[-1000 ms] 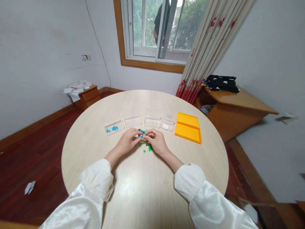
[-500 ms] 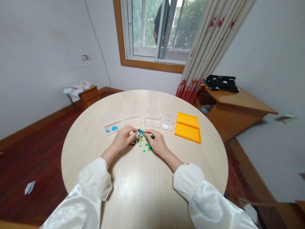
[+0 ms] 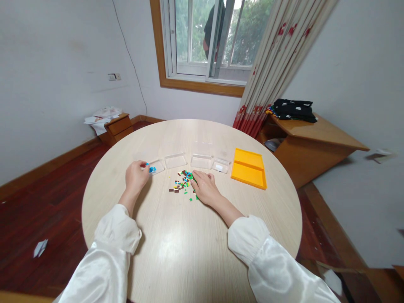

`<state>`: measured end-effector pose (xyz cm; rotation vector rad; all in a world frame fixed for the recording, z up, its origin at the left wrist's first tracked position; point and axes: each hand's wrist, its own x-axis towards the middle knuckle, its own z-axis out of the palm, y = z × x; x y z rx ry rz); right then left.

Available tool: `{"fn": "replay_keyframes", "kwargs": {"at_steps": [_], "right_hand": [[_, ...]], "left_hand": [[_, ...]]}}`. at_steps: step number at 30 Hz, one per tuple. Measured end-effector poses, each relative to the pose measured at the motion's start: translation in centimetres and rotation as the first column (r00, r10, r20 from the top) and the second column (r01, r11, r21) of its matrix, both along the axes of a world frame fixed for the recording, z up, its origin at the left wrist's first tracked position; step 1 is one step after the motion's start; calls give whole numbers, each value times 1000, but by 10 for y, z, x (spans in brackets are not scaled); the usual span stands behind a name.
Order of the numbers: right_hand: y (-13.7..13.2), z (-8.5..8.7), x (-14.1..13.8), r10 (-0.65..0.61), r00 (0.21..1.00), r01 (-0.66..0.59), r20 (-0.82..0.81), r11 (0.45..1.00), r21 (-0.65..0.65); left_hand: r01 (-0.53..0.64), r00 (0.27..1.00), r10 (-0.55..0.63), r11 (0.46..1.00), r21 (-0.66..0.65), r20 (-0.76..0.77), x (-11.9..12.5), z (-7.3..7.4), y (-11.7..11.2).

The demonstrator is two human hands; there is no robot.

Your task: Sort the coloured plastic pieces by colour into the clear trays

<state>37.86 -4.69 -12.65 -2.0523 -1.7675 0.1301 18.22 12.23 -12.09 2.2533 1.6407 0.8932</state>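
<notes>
My left hand (image 3: 136,176) is over the near-left side of a clear plastic box (image 3: 159,166), its thumb and fingers pinched at a small blue brick (image 3: 147,164). More blue bricks (image 3: 152,169) lie inside that box, partly behind the fingers. At the middle of the table, my right hand (image 3: 205,187) rests with its fingers stretched over the right side of a loose pile of small building bricks (image 3: 183,181). Brown, blue, green and yellow pieces show in the pile; those beneath the palm are hidden.
Two more clear boxes, one in the middle (image 3: 176,160) and one right of it (image 3: 201,161), stand behind the pile. A smaller clear box (image 3: 220,166) sits beside a yellow two-part tray (image 3: 248,169). All are on a round wooden table (image 3: 189,252).
My left hand has moved left from the brick pile to the blue-brick box. My right hand has stayed by the pile, its fingers now flatter over the bricks.
</notes>
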Motion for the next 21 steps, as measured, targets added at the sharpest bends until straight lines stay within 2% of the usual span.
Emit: {"fn": "replay_keyframes", "kwargs": {"at_steps": [4,10,16,21], "right_hand": [[-1,3,1,-14,1000,14,22,1000,12],[1,7,5,-55,997,54,55,998,15],[3,9,10,-92,991,92,95,996,6],[3,13,9,-123,990,124,62,992,-9]], "left_hand": [[-7,998,5,1000,-20,-58,0,-2,1],[5,997,-4,1000,19,-75,0,-2,2],[37,999,-38,995,89,7,2,-2,1],[96,987,-111,986,133,114,8,1,-3]]}}
